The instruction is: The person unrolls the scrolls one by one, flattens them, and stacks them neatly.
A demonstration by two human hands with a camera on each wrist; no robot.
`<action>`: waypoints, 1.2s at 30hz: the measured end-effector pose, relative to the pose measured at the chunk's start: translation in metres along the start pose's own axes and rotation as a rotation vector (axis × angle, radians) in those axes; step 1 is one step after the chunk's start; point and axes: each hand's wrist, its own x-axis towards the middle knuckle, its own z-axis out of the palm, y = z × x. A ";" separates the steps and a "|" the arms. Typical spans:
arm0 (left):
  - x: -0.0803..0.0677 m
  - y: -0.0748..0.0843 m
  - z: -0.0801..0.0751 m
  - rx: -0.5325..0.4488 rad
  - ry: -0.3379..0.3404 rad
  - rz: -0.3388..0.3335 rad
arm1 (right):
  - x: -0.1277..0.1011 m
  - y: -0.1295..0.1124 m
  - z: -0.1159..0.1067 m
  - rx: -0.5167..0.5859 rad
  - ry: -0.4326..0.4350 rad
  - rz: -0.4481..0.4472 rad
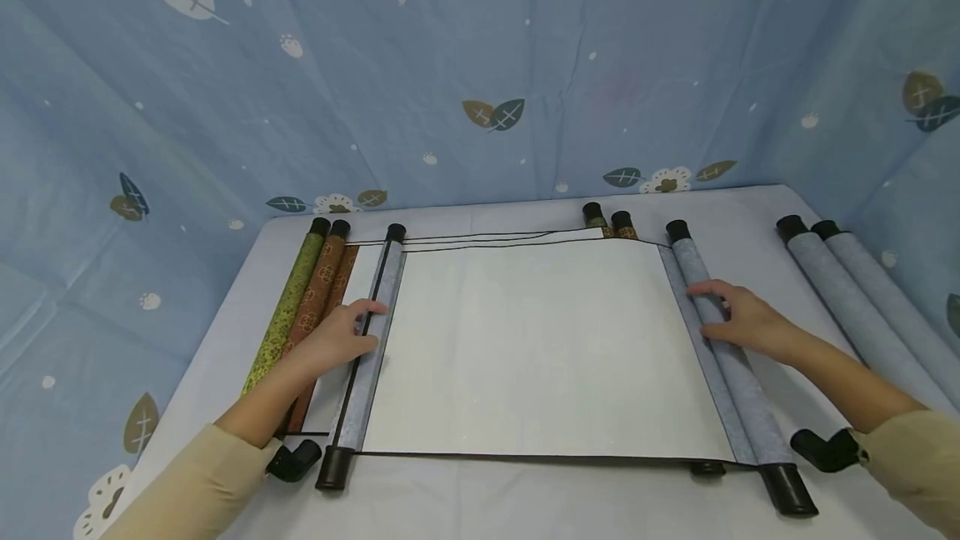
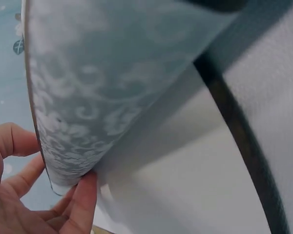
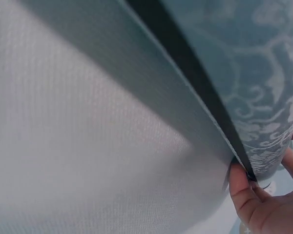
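Scroll (image 1: 547, 348), flat white between floral grey-blue rollers (image 1: 738, 382); left hand (image 1: 343, 337) and right hand (image 1: 746, 323) each grip one; speckled green roll (image 1: 288, 302) lies leftmost.

Plain beige sleeves (image 1: 187, 486), both sides; black, bent, rounded wrist camera (image 1: 294, 462) at each cuff (image 1: 240, 448)

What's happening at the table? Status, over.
Left hand holding left roller, right hand holding right roller. Scroll spread open between them, white side up. Possible obstacles: green roll, brown roll, close by left hand.
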 end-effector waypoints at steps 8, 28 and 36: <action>-0.001 0.002 0.000 0.013 -0.009 -0.049 | -0.003 0.005 -0.003 0.020 0.005 -0.014; -0.003 -0.006 -0.001 0.143 0.054 -0.054 | -0.001 0.007 -0.003 0.006 -0.006 -0.041; -0.006 -0.007 -0.005 0.115 0.031 -0.054 | 0.000 0.009 -0.002 0.003 -0.002 -0.057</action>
